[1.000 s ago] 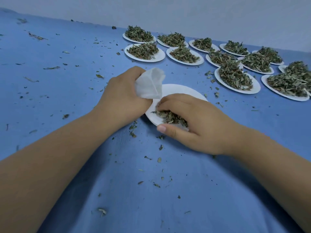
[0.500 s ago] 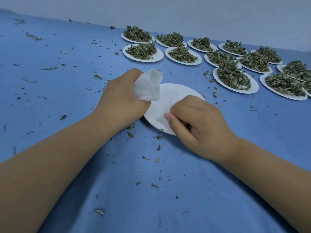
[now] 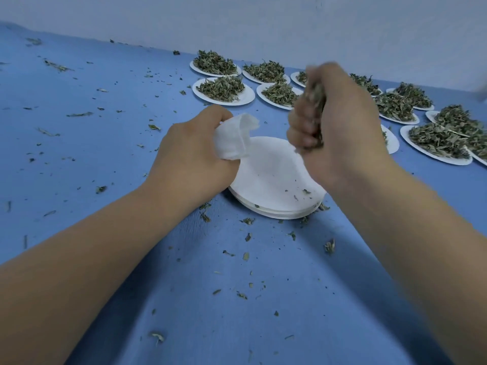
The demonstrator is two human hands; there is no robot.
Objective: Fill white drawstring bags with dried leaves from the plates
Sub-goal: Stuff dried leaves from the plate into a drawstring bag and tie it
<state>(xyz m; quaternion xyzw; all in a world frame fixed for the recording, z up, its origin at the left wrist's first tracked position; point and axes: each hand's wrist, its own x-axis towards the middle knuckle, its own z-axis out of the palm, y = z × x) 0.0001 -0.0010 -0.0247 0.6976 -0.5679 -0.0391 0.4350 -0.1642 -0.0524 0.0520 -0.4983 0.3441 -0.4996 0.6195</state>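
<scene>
Now dried leaves (image 3: 315,106) are clutched in the right hand (image 3: 342,127); the bag (image 3: 234,138), gripped by the left hand (image 3: 195,159), is best held wide open directly beneath.

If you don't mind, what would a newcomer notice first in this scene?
The right hand, above the near plate stack, grips a fistful of leaves. Beside it the left hand grips the white bag. Behind, rows of leaf-heaped plates line the blue table.
</scene>
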